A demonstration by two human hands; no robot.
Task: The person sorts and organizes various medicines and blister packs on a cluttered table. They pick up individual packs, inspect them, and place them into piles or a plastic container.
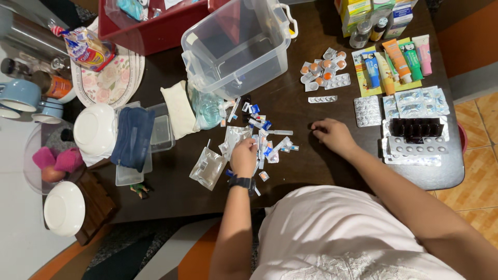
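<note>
Left hand: fingers pinched, probably on one small packet (pile partly hides it); lift singly.
Right hand: empty, curled on table.

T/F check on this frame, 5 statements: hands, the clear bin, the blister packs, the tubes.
1. The left hand is in the pile of small sachets. True.
2. The right hand holds a tube. False: it rests on the dark table with nothing seen in its grip.
3. The clear plastic bin lies tipped on its side. True.
4. The blister packs are left of the sachet pile. False: they lie to the right, past the right hand.
5. The tubes lie at the table's far right corner. True.
</note>
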